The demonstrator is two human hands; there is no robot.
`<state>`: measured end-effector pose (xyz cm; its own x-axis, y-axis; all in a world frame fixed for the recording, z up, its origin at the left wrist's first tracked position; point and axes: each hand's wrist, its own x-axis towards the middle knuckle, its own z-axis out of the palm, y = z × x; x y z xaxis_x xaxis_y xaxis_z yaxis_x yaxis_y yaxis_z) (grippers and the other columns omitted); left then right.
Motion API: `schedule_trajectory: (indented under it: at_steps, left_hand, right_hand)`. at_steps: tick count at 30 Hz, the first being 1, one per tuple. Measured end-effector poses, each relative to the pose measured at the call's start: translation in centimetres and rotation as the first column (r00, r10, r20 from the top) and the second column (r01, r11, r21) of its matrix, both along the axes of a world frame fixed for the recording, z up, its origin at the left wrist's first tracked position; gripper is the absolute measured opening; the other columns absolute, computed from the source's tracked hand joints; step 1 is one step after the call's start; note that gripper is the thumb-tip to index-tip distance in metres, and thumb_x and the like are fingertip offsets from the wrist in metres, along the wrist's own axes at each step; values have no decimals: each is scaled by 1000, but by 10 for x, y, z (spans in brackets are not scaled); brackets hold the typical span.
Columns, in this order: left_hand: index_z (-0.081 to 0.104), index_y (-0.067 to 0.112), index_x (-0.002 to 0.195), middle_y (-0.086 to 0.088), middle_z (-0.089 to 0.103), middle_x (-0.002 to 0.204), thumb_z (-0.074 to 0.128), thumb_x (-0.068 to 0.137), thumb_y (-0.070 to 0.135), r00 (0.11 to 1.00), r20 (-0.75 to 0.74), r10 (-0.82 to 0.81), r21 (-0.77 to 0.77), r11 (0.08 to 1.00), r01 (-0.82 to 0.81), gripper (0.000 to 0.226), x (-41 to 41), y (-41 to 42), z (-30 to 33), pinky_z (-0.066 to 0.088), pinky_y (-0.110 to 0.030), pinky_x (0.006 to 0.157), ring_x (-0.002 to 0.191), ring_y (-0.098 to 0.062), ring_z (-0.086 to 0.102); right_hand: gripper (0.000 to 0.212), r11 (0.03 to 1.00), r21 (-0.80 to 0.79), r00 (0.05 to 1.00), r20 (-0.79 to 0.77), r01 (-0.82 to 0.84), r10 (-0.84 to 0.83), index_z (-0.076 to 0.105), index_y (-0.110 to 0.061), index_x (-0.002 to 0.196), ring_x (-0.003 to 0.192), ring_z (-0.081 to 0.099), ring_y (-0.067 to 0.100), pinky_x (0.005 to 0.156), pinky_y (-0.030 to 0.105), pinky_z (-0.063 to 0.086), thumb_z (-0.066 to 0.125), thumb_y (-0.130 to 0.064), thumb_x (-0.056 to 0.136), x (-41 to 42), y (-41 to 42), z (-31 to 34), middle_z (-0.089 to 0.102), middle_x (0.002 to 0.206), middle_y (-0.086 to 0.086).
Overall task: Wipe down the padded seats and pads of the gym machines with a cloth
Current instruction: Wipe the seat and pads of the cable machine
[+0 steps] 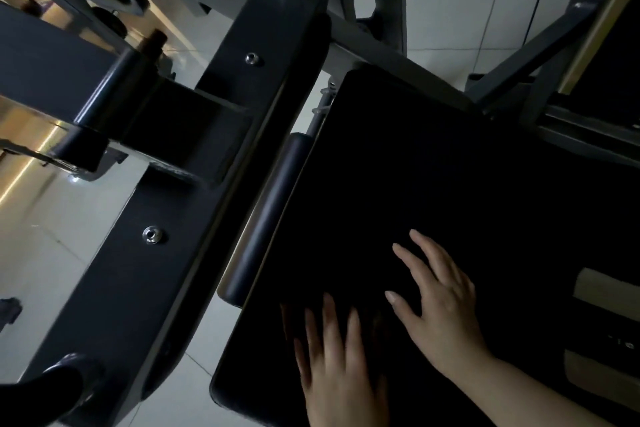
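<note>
**Both hands flat on the black seat pad**

The black padded seat (433,184) fills the lower right of the head view, its surface very dark. No cloth can be made out on it; the pad is too dark to tell whether one lies under the hands. The left hand (341,367) lies on the pad's near edge with fingers straight and spread, gripping nothing. The right hand (440,305) rests just beside it, further up the pad, fingers also extended and splayed, palm down, grasping nothing.

Along the pad's left edge runs a dark cylindrical roller (266,215), close against it. Beyond that, a broad dark frame beam (194,191) with two metal bolts crosses diagonally, and a thick pivot arm (104,107) joins it from the left. Pale floor tiles (52,253) show beneath the machine.
</note>
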<state>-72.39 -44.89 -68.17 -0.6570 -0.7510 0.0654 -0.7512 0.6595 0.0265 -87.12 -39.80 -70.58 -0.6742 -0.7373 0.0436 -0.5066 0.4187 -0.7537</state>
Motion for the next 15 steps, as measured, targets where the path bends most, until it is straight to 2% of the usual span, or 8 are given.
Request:
schedule_trajectory:
  at_steps: [2,4,6,8,10,12,13,15]
  left_hand:
    - [52,20,122,-16,52,135,27,96,54,999,-3,-41,-10,999,41,49,12,12,-2,27,-49,104,121,-37,42]
    - [51,18,126,-17,48,139,32,95,51,998,-13,-61,10,998,61,49,4,-5,0,23,-46,108,128,-36,38]
    - [51,14,132,-18,42,144,39,89,47,999,11,-50,-31,998,51,55,-15,-41,5,19,-46,115,136,-36,34]
    - [50,10,135,-18,37,148,38,89,45,1000,-9,12,-83,996,-13,59,-44,-83,16,22,-47,115,137,-38,34]
    - [40,12,143,-14,24,155,37,93,45,993,-9,119,11,993,-119,60,-68,-111,27,15,-45,118,142,-34,23]
    - [35,17,146,-9,15,159,31,92,51,979,-9,205,61,977,-204,64,-75,-105,28,11,-46,118,145,-30,15]
    - [38,20,145,-8,14,159,27,90,55,974,-25,227,22,974,-226,66,-70,-89,25,12,-49,118,145,-31,14]
    - [41,26,142,-8,18,158,29,88,59,976,17,217,38,975,-217,65,-47,-41,18,12,-54,116,145,-34,14]
  right_hand:
    - [66,1000,-4,1000,-1,5,-5,42,-30,137,139,25,12,102,43,26,73,-31,79,0,0,0,26,153,-11]
    - [65,1000,-1,1000,-3,5,-5,43,-31,137,139,25,11,102,42,26,73,-32,79,-1,-1,-1,26,153,-12]
    - [65,1000,-5,1000,2,2,-2,44,-31,137,139,24,9,103,41,23,73,-31,79,-1,0,-3,25,153,-13]
    - [65,1000,-13,1000,4,-8,8,42,-31,138,140,21,8,103,40,20,73,-30,80,-1,0,-4,23,154,-14]
    - [65,1000,-22,1000,-3,-17,16,42,-31,138,140,20,8,103,40,19,72,-30,82,-1,0,-6,23,154,-13]
    - [61,999,-31,1000,-11,-10,10,42,-31,139,141,20,8,103,41,20,68,-33,83,-1,0,-7,23,154,-12]
    - [60,999,-32,1000,-15,-5,4,41,-31,139,141,20,9,104,41,20,64,-36,84,-1,0,-7,23,154,-12]
    - [59,999,-32,1000,-15,-1,1,41,-30,139,141,21,10,105,42,23,62,-35,84,-1,0,-8,23,154,-12]
